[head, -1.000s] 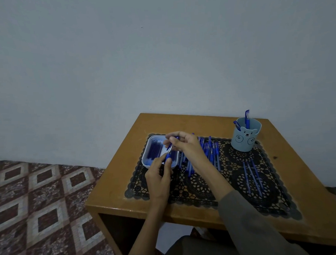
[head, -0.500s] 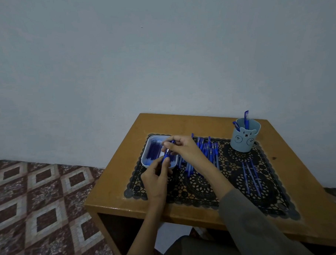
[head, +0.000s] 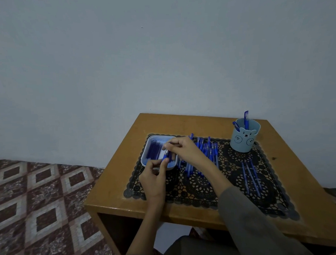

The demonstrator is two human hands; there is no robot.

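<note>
Head view: a person sits at a small brown wooden desk (head: 115,179) set against a pale wall (head: 160,50), with both hands over its left part.
Left hand (head: 154,178): fingers and thumb are curled round the lower end of a blue plastic pen (head: 166,155), holding it tilted.
Right hand (head: 185,147): it reaches across from a grey sleeve (head: 254,220), fingertips pinched together on the upper end of the same pen.
Pen's place: in the air between the two hands, just above the near right corner of a pale blue rectangular tray (head: 145,157).
Tray: it lies on the left end of a black lace mat (head: 196,187), with a row of dark blue refills (head: 153,152) inside.
Pile: a heap of blue capped pens (head: 206,152) lies just right of the tray, partly behind the right wrist.
Cup: a light blue round holder with a bear face (head: 243,141) stands at the mat's far right corner, two pens upright in it.
Loose pieces: three thin blue sticks (head: 251,173) lie side by side on the mat, in front of the holder.
Floor: brown and cream diamond tiles (head: 31,191) lie to the left.
</note>
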